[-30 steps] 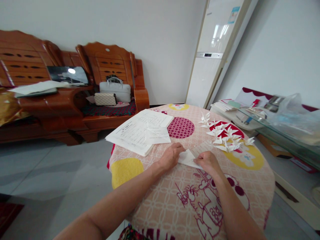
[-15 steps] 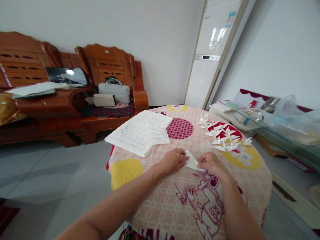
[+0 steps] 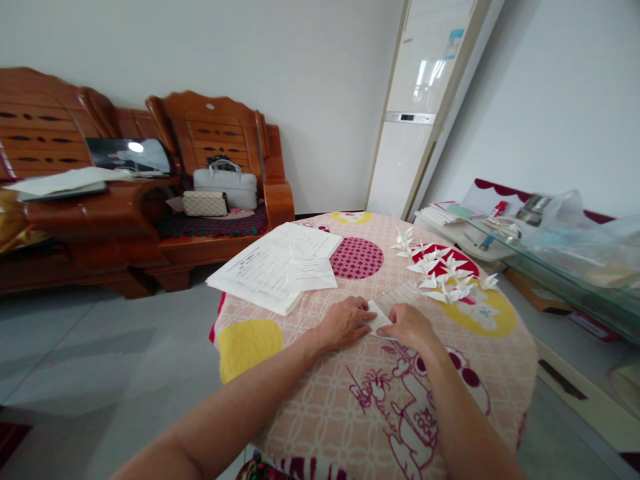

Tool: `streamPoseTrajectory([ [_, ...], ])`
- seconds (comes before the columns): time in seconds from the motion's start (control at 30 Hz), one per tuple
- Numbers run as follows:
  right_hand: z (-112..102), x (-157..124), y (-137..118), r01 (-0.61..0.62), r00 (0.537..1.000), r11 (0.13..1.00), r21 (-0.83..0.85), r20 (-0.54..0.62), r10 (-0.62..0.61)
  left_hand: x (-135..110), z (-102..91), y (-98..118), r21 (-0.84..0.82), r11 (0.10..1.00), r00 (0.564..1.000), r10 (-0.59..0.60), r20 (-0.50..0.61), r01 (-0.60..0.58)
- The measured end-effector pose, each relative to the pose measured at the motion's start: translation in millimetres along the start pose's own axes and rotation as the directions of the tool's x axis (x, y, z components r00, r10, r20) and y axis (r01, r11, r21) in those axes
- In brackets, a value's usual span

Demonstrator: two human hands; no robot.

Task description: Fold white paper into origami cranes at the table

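Observation:
A small white folded paper (image 3: 379, 319) lies on the round table's patterned pink cloth (image 3: 350, 413). My left hand (image 3: 345, 323) lies on its left edge with the fingers curled down on the paper. From the right, my right hand (image 3: 409, 327) presses on the same sheet with closed fingers. The two hands almost meet, and most of the paper is hidden under them. Just beyond them, several white paper cranes (image 3: 440, 272) sit in a cluster.
A stack of printed sheets (image 3: 273, 265) rests at the table's far left edge. Wooden chairs (image 3: 215, 173) with a white handbag (image 3: 225, 187) stand behind. A tall white air conditioner (image 3: 420, 113) fills the corner. At right, a glass-topped table (image 3: 565, 260) carries books and plastic bags.
Both hands have drawn closer together over the paper, so less of it shows between them. The view has shifted slightly.

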State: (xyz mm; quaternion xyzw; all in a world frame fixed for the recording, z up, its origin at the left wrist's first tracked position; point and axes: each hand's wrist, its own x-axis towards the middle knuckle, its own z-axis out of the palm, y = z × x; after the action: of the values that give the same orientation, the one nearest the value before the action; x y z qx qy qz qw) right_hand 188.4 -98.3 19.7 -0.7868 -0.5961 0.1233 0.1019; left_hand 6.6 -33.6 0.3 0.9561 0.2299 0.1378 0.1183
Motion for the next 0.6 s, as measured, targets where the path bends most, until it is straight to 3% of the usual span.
streamPoseTrajectory([
  [0.4, -3, -6, 41, -0.004, 0.992, 0.969, 0.248, 0.12, -0.027, 0, 1.5, -1, -0.01, 1.0, 1.0, -0.024, -0.007, 0.024],
  [0.6, -11, -14, 53, -0.128, 0.988, 0.911, 0.393, 0.127, 0.084, 0, 0.2, -1, -0.017, 1.0, 1.0, -0.02, 0.0, 0.02],
])
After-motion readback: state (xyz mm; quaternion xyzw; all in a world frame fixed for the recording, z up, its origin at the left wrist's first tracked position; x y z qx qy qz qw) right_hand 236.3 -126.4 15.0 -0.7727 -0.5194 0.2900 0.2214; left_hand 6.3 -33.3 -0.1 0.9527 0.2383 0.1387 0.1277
